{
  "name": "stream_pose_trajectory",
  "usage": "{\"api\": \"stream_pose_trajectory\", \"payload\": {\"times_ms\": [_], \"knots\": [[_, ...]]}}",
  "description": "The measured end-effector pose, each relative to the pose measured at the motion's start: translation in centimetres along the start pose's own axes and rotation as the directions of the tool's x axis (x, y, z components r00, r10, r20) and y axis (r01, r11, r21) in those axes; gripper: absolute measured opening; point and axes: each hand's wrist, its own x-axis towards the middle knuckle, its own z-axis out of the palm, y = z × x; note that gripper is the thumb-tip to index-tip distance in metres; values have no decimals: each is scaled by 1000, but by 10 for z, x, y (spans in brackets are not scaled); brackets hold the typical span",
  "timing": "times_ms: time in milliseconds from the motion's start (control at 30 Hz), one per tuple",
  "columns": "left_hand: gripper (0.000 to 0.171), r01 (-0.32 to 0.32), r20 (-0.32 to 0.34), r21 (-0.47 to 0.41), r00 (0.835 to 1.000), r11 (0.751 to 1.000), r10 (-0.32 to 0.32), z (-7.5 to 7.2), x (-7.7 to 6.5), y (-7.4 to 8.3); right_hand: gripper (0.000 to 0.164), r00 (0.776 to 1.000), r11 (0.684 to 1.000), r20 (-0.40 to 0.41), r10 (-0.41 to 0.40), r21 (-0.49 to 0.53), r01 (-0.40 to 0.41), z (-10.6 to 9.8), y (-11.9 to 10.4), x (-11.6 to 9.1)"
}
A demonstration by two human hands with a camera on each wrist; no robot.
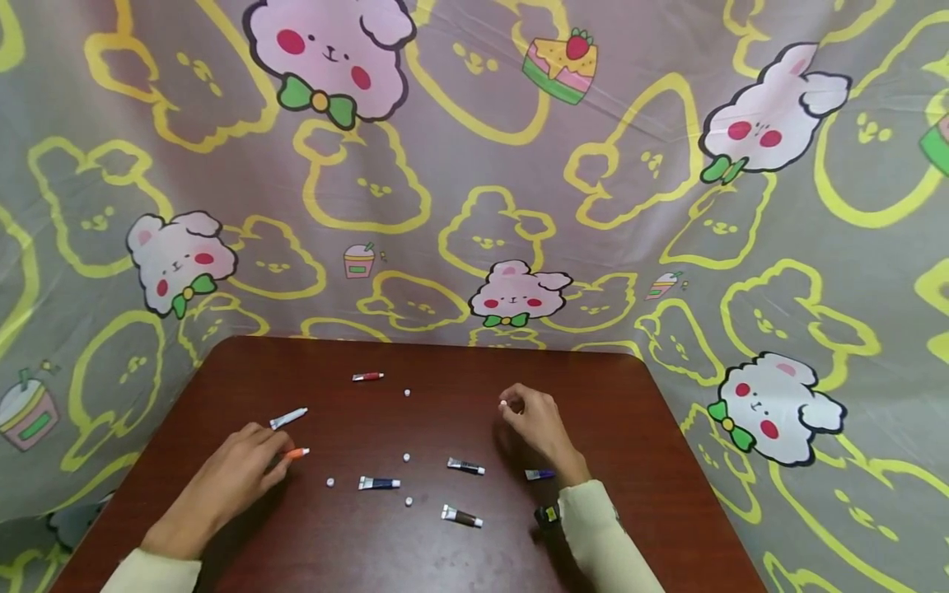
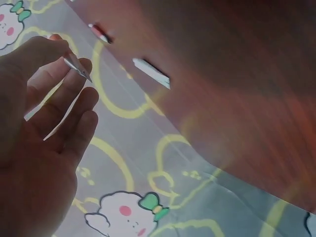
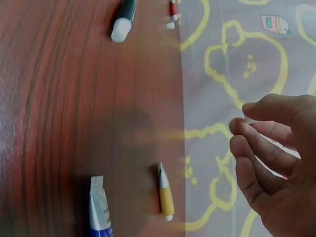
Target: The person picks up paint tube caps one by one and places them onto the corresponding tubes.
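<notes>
My left hand (image 1: 237,469) pinches an orange paint tube (image 1: 296,453) between thumb and fingers, its white tip pointing right. In the left wrist view the silver tail of the paint tube (image 2: 76,66) sticks out past the fingers. A white paint tube (image 1: 289,418) lies just beyond that hand. Over the right side of the table, my right hand (image 1: 537,420) holds a small white cap (image 1: 503,403) by thumb and fingertip. A yellow tube (image 3: 166,197) shows in the right wrist view; a purple one (image 1: 539,474) lies beside the right wrist.
On the brown table (image 1: 311,543) lie red (image 1: 368,376), dark blue (image 1: 380,483), black (image 1: 465,467) and brown tubes (image 1: 461,516). Several loose white caps, one at the back (image 1: 407,393), are scattered among them. A patterned curtain (image 1: 415,247) hangs behind the table.
</notes>
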Motion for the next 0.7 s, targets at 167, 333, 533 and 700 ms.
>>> {"api": "stream_pose_trajectory", "payload": {"times_ms": [167, 333, 533, 700], "knots": [[34, -1, -3, -3, 1000, 1000, 1, 1, 13, 13, 7, 1000, 1000, -13, -22, 7, 22, -1, -8, -5], [33, -18, -8, -14, 1000, 1000, 18, 3, 24, 24, 6, 998, 998, -20, -60, -3, 60, -3, -13, -7], [31, 4, 69, -24, 998, 1000, -2, 2, 38, 37, 5, 996, 996, -18, -91, -7, 91, -5, -22, -11], [27, 26, 93, -52, 995, 998, -21, 0, 48, 49, 7, 994, 994, -14, -107, -17, 107, -5, -28, -13]]}}
